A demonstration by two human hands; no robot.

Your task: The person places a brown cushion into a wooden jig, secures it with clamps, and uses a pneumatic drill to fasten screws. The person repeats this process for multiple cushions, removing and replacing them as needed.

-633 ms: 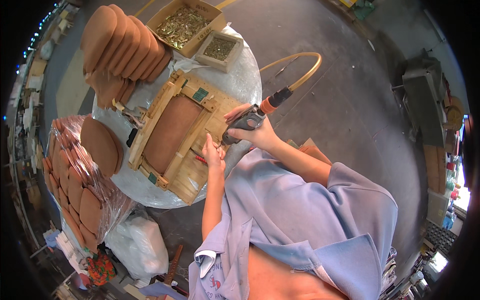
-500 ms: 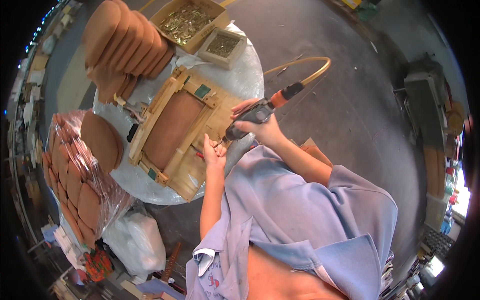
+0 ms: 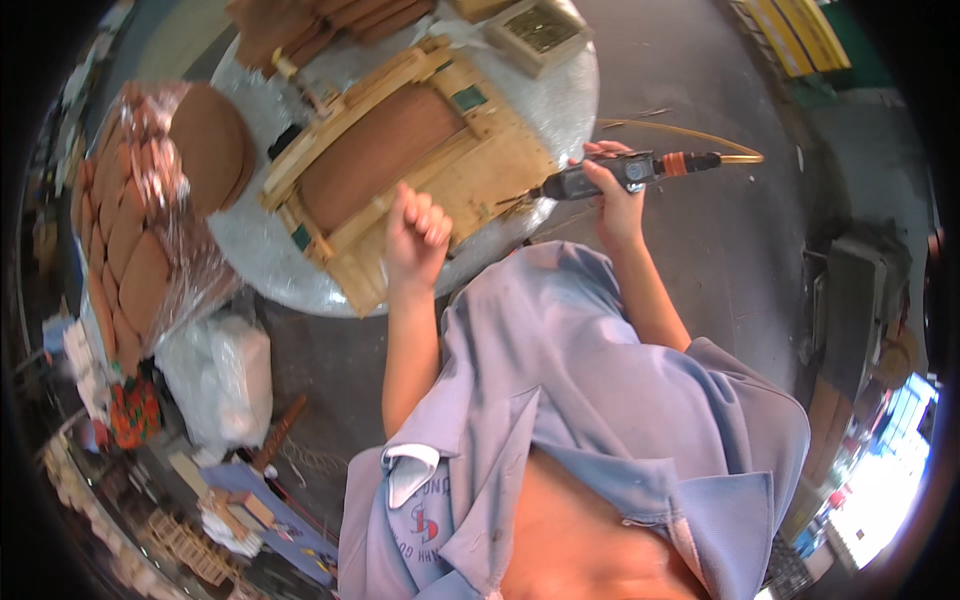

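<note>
A wooden seat frame (image 3: pixel 470 165) with a brown padded panel (image 3: pixel 375 155) lies on a round silver-covered table (image 3: pixel 560 95). My left hand (image 3: pixel 415 232) is curled into a fist over the frame's near edge; whether it holds anything I cannot tell. My right hand (image 3: pixel 610 185) grips a black pneumatic screwdriver (image 3: pixel 600 178) with an orange collar, its tip pointing at the frame's right corner. A tan air hose (image 3: pixel 700 135) runs from the tool's back end.
Brown seat cushions wrapped in clear plastic (image 3: pixel 135 230) are stacked to the left. A wooden box of fasteners (image 3: pixel 540 35) sits at the table's far side. White plastic bags (image 3: pixel 215 375) lie on the floor below. Dark machinery (image 3: pixel 860 310) stands at right.
The view has shifted, so the table sits higher in the picture. My right hand has drawn the tool back off the frame to its right edge. My left hand has closed into a fist.
</note>
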